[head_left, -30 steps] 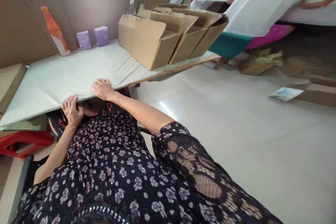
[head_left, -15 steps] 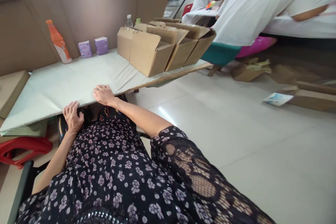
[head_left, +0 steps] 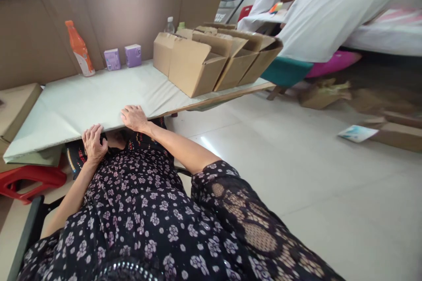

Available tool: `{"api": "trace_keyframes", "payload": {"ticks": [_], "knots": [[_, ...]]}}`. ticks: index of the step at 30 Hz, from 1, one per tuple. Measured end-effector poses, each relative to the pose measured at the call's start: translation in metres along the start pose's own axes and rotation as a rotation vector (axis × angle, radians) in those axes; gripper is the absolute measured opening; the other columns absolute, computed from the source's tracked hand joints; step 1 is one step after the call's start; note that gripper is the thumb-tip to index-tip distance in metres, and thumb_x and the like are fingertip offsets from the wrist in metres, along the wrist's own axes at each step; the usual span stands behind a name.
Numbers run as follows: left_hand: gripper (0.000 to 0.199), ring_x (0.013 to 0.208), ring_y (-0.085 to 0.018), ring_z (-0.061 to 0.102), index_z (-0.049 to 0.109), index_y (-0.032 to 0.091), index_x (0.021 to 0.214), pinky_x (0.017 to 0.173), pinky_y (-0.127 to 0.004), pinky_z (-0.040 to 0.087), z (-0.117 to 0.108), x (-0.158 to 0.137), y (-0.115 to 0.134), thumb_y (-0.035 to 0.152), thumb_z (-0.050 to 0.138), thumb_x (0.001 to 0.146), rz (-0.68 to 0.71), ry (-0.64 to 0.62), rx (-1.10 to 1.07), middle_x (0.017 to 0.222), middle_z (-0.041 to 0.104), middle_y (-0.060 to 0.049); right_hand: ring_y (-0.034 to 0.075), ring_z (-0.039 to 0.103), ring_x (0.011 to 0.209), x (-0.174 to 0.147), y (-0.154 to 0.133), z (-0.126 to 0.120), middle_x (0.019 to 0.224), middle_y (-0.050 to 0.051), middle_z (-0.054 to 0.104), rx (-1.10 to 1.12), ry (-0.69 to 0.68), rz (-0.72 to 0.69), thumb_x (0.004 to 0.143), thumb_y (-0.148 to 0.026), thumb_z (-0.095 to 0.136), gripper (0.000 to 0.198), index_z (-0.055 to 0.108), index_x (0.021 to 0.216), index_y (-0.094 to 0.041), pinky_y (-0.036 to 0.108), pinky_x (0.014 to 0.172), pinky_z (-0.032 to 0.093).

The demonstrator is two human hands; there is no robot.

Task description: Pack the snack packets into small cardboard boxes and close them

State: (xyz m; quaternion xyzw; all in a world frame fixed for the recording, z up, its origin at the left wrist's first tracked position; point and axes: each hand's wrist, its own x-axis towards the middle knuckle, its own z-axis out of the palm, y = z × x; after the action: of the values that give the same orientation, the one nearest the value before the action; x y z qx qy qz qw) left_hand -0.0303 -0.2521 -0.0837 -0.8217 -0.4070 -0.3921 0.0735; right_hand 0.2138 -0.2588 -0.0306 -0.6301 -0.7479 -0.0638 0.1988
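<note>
My left hand (head_left: 94, 143) rests at the front edge of the pale covered table (head_left: 92, 99), its fingers lying over the edge and the thumb apart. To its right, my right hand (head_left: 133, 117) lies palm down on the same edge, fingers slightly bent. Neither hand holds anything that I can see. Farther back on the table stand an orange drink bottle (head_left: 79, 48) and two purple packets, one left (head_left: 112, 59) and one right (head_left: 133, 55). Several open cardboard boxes (head_left: 187, 66) are grouped at the table's right end.
A cardboard screen (head_left: 132, 9) rises behind the table. A closed carton (head_left: 20, 105) sits at the left, above a red stool (head_left: 33, 180). At right, a person in white (head_left: 332, 13) leans over another table; cartons (head_left: 398, 134) lie on the floor there.
The view has shifted slightly, so the table and boxes appear a little farther right. Both hands keep their places on the table edge. The nearby person at right has moved an arm.
</note>
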Motion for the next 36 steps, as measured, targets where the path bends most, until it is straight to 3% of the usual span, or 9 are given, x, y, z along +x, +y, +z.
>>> {"api": "trace_keyframes", "payload": {"ticks": [22, 36], "knots": [[0.049, 0.144, -0.036, 0.056, 0.068, 0.02, 0.138, 0.126, -0.06, 0.028, 0.004, -0.008, 0.001, 0.021, 0.065, 0.089, -0.042, -0.013, -0.01, 0.145, 0.069, -0.014, 0.031, 0.057, 0.129, -0.007, -0.005, 0.005, 0.141, 0.016, 0.068, -0.065, -0.029, -0.009, 0.111, -0.03, 0.039, 0.037, 0.068, 0.132, -0.019, 0.044, 0.103, 0.04], [0.052, 0.141, -0.037, 0.059, 0.07, 0.024, 0.133, 0.126, -0.059, 0.029, 0.002, 0.0, -0.001, 0.02, 0.064, 0.081, -0.031, 0.046, -0.045, 0.143, 0.072, -0.012, 0.03, 0.057, 0.131, -0.002, -0.008, -0.007, 0.143, 0.014, 0.066, -0.08, -0.047, 0.001, 0.112, -0.032, 0.038, 0.038, 0.066, 0.133, -0.018, 0.044, 0.106, 0.04]]}}
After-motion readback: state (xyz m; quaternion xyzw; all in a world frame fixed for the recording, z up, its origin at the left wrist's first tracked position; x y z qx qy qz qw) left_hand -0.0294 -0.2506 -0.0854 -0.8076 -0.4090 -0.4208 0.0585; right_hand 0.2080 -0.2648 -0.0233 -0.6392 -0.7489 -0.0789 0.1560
